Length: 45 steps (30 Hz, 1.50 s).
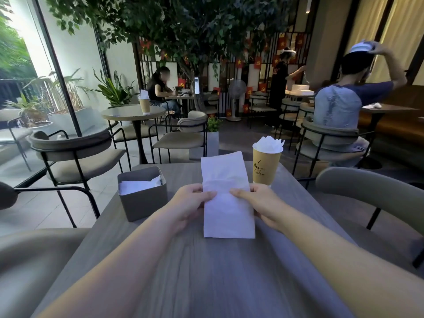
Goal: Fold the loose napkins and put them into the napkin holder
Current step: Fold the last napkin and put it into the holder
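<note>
a: napkin [228, 198] status?
b: over table [206, 271], left hand [192, 203] and right hand [261, 203] pinching its side edges mid-length. thin, limp, tears easily; grip edges, crease lightly. holder [142, 196] just left.

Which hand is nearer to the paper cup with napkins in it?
The right hand. It holds the right edge of the napkin, just below and left of the paper cup. The left hand holds the left edge, across the napkin from the cup.
</note>
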Available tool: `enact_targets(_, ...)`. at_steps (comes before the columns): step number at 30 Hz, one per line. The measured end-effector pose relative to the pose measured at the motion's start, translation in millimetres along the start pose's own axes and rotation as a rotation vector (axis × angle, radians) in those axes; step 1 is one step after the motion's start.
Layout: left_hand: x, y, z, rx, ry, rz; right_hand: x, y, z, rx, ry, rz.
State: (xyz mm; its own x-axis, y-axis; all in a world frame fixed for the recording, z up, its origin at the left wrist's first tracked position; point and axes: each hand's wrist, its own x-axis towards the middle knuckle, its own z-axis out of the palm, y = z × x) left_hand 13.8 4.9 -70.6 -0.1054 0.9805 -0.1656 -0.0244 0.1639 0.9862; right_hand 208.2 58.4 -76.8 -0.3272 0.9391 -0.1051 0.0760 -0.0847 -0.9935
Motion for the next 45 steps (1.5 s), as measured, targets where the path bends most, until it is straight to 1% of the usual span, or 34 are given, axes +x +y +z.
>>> enact_targets(3, 1, -2, -4, 0.04, 0.061, 0.077, -2, 0, -2, 0.028, -0.012, -0.048)
enact_targets(6, -1, -1, -8, -0.048, 0.006, 0.095, -4, -1, -4, 0.063, -0.014, -0.119)
enact_targets(8, -3, 0, -9, -0.068, -0.004, 0.098, -5, -3, -4, 0.05, -0.028, -0.139)
enact_targets(12, -4, 0, -9, -0.078, 0.012, 0.105, -8, -7, 0, 0.075, -0.052, -0.135)
enact_targets(15, -5, -2, -10, -0.049, 0.017, 0.157, -11, -8, 4, 0.117, -0.121, -0.125)
enact_targets(19, -3, -2, -17, 0.069, 0.115, 0.202, -12, -12, 6, 0.207, -0.189, -0.024)
enact_targets(21, -4, -2, -19, 0.107, 0.168, 0.23, -7, -9, 10, 0.153, -0.217, -0.008)
enact_targets(25, -10, 4, -20, 0.067, 0.217, 0.21, -2, 0, 18, -0.14, -0.083, -0.169)
enact_targets(28, -16, 11, -23, -0.061, 0.163, 0.202, 2, -1, 19, -0.185, 0.001, -0.268)
enact_targets(29, -17, 12, -26, -0.06, 0.137, 0.213, 5, -1, 18, -0.212, 0.034, -0.299)
enact_targets(30, -18, 11, -28, 0.002, 0.12, 0.242, 7, -2, 19, -0.235, 0.055, -0.322)
enact_targets(31, -18, 10, -32, 0.136, 0.117, 0.29, 8, -2, 21, -0.245, 0.058, -0.336)
enact_targets(33, -17, 7, -39, 0.406, 0.156, 0.39, 9, -3, 25, -0.251, 0.049, -0.35)
enact_targets(34, -15, 6, -42, 0.467, 0.177, 0.416, 10, -3, 28, -0.248, 0.05, -0.348)
enact_targets(40, -20, 13, -56, 0.537, 0.322, 0.439, 21, -13, 54, -0.206, 0.123, -0.367)
enact_targets(45, -30, 26, -83, 0.651, 0.498, 0.452, 37, -30, 94, -0.227, 0.101, -0.423)
